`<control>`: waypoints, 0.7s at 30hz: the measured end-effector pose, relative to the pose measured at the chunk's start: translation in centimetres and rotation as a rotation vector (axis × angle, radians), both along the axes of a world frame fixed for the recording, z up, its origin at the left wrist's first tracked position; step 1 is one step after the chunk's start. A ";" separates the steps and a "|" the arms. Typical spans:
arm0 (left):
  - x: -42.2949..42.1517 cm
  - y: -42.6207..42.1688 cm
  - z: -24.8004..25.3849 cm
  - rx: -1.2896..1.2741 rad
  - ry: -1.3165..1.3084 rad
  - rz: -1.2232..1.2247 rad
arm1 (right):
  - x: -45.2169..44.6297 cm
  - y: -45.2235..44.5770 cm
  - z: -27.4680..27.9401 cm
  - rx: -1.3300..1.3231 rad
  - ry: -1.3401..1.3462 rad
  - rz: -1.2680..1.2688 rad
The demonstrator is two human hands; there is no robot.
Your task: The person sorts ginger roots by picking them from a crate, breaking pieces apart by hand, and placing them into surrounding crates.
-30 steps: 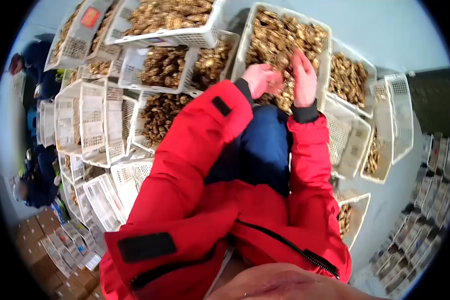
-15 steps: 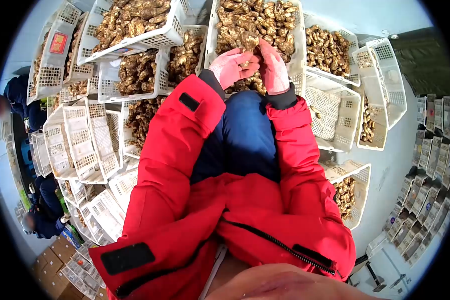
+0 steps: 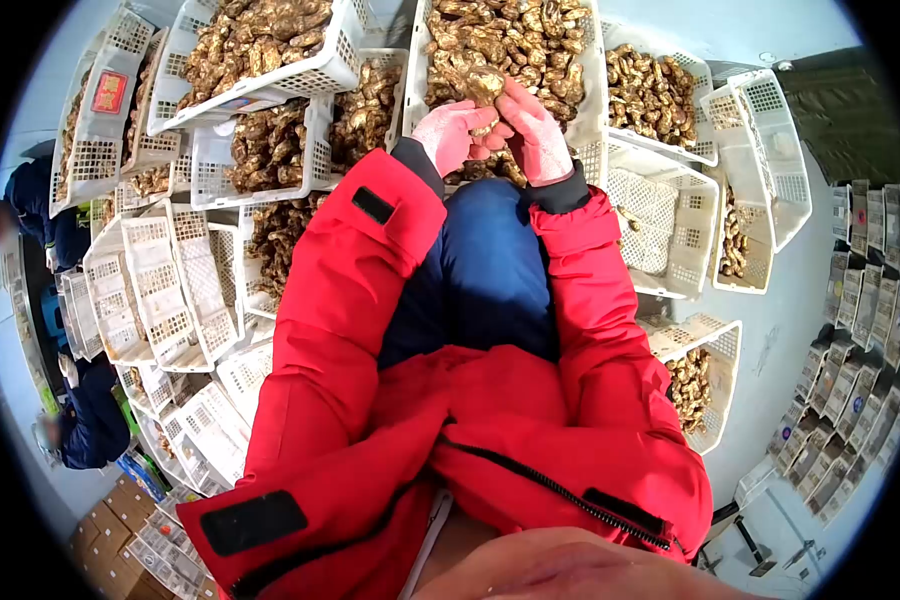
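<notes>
Both of my hands are gloved and meet over a white crate [image 3: 597, 95] full of brown, knobbly pieces. Between them they hold one brown piece [image 3: 483, 88] with a rounded top. My left hand [image 3: 451, 134] has its fingers closed round the left and lower side of this piece. On its right side, my right hand [image 3: 536, 138] grips it with the fingers bent. The lower part of the piece is partly hidden by my fingers.
More filled crates [image 3: 663, 95] stand at right and left. A nearly empty crate [image 3: 660, 215] is beside my right sleeve. Stacked crates [image 3: 160, 285] lie at left. Two people in dark clothes [image 3: 95, 415] are at the far left. Cartons [image 3: 115, 530] stand lower left.
A second ago my hands were blurred and apart over the crate; now they are together on one piece. Since half a second ago the piece has shifted slightly left. The view has moved.
</notes>
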State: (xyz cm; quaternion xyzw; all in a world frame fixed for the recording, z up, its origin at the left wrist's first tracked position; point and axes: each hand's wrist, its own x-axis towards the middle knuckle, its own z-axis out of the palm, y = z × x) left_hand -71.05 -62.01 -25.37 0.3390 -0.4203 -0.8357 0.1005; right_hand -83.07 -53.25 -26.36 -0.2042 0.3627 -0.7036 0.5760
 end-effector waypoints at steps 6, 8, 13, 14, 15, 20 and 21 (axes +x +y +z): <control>-0.2 -0.1 -0.5 0.154 0.056 -0.013 | -1.2 -0.1 -1.9 -0.114 -0.025 -0.011; -0.6 0.4 0.9 0.285 0.035 0.011 | -1.4 -0.4 -2.4 -0.094 -0.003 -0.138; -0.4 -0.1 -0.4 0.061 0.039 0.022 | -1.0 0.2 1.4 -0.112 -0.027 -0.028; -0.1 -0.1 -0.5 0.039 -0.009 0.062 | -1.0 0.2 0.5 -0.149 -0.062 -0.004; -0.2 -0.1 -0.5 0.077 -0.028 0.098 | -1.0 0.1 -0.3 -0.188 -0.096 0.021; -0.2 -0.2 -0.6 -0.003 -0.043 0.095 | -1.0 -0.1 -2.4 -0.161 -0.122 0.009; -0.3 -0.3 -0.6 -0.015 -0.027 0.095 | -1.0 -0.1 -2.5 -0.256 -0.288 0.035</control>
